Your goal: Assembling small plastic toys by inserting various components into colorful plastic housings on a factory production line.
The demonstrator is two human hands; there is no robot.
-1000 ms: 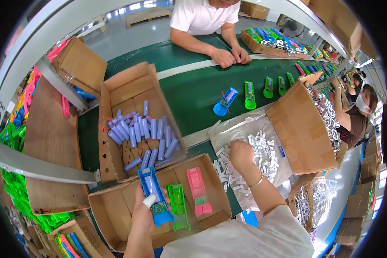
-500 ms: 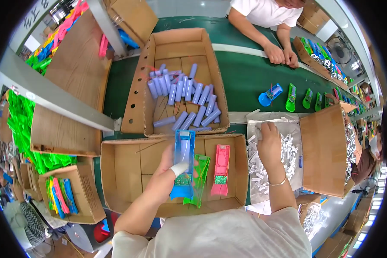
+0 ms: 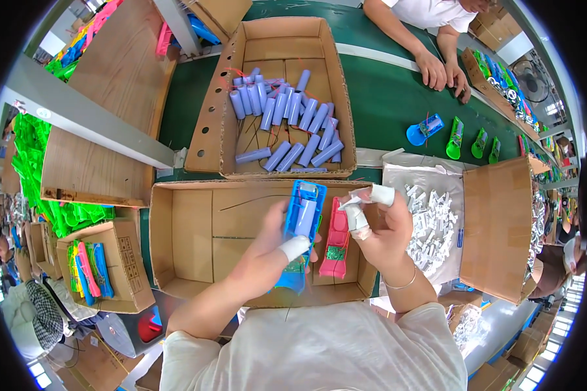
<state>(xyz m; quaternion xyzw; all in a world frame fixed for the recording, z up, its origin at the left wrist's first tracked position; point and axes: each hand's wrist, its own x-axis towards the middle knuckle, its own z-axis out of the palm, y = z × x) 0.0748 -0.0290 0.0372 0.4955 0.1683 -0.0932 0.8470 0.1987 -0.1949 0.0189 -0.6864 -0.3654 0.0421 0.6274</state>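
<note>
My left hand (image 3: 257, 257), its thumb wrapped in white tape, grips a blue plastic casing (image 3: 295, 228) over the shallow cardboard box. A purple cylindrical battery (image 3: 304, 218) lies in the casing, with a green circuit board partly hidden below it. Close by on the right, my right hand (image 3: 388, 228) has taped fingertips drawn together in a pinch; whatever is between them is too small to make out. Between the hands a pink casing (image 3: 338, 238) with a green circuit board lies in the box. A green casing is mostly hidden behind the blue one.
Beyond the shallow box (image 3: 182, 228) stands a carton (image 3: 287, 34) of purple batteries. Small white pieces (image 3: 430, 225) lie on a sheet at right, beside an upright carton (image 3: 496, 228). Casings (image 3: 424, 130) stand along the green bench, near another person's hands (image 3: 443, 75). A grey post crosses the left.
My right hand has left the white pieces and come left, beside the blue casing. My left hand has shifted slightly right and up with the casing. The whole view has also shifted.
</note>
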